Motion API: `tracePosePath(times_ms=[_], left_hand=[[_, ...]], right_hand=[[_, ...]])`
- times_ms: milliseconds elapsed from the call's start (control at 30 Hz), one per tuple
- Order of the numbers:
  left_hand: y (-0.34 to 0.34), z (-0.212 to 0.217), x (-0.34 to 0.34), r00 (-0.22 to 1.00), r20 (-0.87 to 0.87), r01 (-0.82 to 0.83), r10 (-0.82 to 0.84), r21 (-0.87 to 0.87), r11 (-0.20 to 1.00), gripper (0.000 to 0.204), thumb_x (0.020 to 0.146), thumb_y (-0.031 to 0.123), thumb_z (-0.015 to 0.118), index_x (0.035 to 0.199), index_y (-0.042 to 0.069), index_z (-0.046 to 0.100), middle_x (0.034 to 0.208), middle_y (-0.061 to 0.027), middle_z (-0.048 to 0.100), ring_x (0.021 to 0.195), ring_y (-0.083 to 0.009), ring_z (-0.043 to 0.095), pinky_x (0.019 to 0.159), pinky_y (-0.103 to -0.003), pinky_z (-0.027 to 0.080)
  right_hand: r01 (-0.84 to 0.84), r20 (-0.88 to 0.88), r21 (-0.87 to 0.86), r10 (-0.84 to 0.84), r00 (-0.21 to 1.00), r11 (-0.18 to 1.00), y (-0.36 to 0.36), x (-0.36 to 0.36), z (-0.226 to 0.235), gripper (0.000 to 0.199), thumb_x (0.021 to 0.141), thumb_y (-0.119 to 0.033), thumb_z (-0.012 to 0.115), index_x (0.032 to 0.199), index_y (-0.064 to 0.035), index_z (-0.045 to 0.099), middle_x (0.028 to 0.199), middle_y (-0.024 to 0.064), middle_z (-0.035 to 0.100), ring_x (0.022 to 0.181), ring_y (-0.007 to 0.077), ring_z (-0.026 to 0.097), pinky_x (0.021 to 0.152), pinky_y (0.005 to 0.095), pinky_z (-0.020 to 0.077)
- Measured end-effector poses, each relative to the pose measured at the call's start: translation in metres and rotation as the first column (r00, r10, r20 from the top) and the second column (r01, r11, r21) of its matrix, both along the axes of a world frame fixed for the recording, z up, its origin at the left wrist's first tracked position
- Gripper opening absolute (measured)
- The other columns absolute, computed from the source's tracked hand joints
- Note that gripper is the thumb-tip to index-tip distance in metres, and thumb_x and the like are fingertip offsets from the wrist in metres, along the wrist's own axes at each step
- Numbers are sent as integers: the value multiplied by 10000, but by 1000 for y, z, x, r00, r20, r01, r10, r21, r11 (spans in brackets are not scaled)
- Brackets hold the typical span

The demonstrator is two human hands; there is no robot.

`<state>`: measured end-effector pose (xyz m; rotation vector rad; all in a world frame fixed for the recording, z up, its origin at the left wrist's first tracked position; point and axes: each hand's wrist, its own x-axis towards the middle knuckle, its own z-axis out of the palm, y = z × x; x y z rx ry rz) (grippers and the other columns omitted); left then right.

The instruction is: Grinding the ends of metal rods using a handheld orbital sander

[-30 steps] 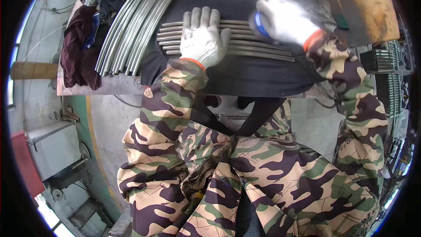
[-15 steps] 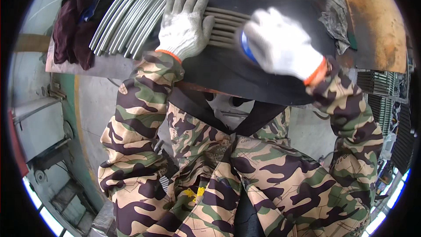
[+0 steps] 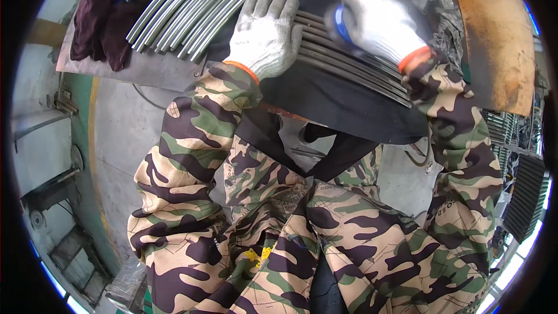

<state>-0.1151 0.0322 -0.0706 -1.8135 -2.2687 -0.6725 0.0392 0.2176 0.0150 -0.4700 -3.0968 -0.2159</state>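
My left hand (image 3: 264, 35), in a white knit glove with an orange cuff, lies flat with its fingers stretched over the left part of several dull metal rods (image 3: 343, 52). The rods lie side by side on a black sheet (image 3: 325, 96). Above their right part, my gloved right hand (image 3: 381, 23) is closed round a blue-edged, rounded object (image 3: 342, 25). Motion blur and the hand hide most of that object, so its kind does not show. Whether it touches the rods is unclear.
Brighter metal rods (image 3: 197, 6) lie fanned out at the left of the table. Beyond them sits a dark maroon cloth (image 3: 107, 20). Crumpled grey plastic (image 3: 444, 14) and a stained tan board (image 3: 494, 35) are at the right. A rack (image 3: 505, 131) of rods stands farther right.
My right hand has shifted up and away with the blue-edged object, uncovering more of the dull rods' right ends. My left hand still lies on the rods. The whole view has shifted slightly.
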Motion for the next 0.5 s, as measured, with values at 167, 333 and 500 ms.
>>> tracePosePath(times_ms=[167,333,500], left_hand=[[-16,-9,-6,999,-21,-49,49,-2,999,505,1002,245,674,1444,10,612,1491,-237,616,1461,-433,514,1277,-566,342],[12,-5,-7,998,-51,-40,42,36,999,464,982,231,691,1388,13,636,1427,-200,644,1386,-410,552,1226,-559,384],[8,-7,-7,993,-98,-58,63,46,997,459,1005,256,678,1405,34,629,1411,-185,645,1368,-406,565,1224,-560,385]], right_hand=[[-198,-44,-134,194,980,971,-47,16,-4,239,980,-256,648,1162,-104,682,1128,157,662,1043,390,688,851,561,607],[-75,-98,30,77,992,997,-4,10,-7,246,983,-268,647,1167,-108,682,1103,157,663,1037,384,692,843,548,613],[-215,-95,-92,206,974,972,-47,22,0,236,970,-269,658,1142,-112,695,1087,170,659,1022,389,698,830,553,618]])
